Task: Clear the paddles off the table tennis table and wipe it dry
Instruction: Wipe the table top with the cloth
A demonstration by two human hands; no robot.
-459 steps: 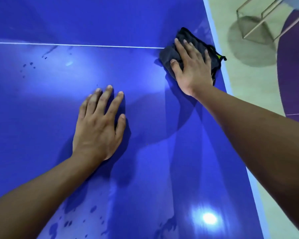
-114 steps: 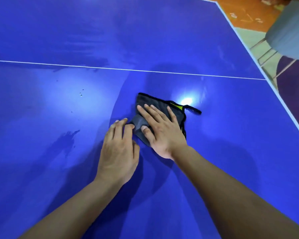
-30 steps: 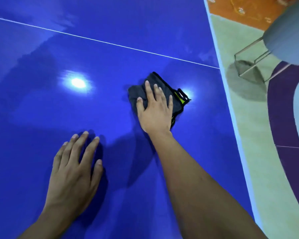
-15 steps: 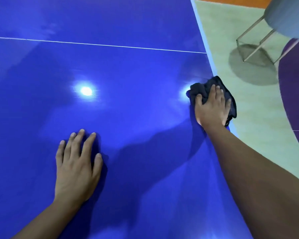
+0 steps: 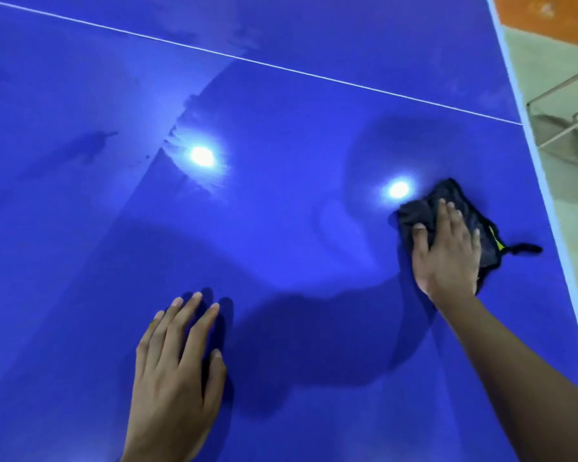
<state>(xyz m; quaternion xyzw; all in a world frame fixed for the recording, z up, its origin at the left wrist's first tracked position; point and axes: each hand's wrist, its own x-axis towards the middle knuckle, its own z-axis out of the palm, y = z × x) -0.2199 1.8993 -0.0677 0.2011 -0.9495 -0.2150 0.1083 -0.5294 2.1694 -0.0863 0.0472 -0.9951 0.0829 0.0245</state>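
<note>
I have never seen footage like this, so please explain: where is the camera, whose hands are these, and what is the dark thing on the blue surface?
No machine here: a person wears one wide-angle camera on the head, looking down at their own hands. The blue surface is a table tennis table crossed by a white line. The left hand lies flat on it, holding nothing. The right hand presses a dark cloth against it near the right edge. The bright spots are light reflections; a damp smear shows at the left.
</note>
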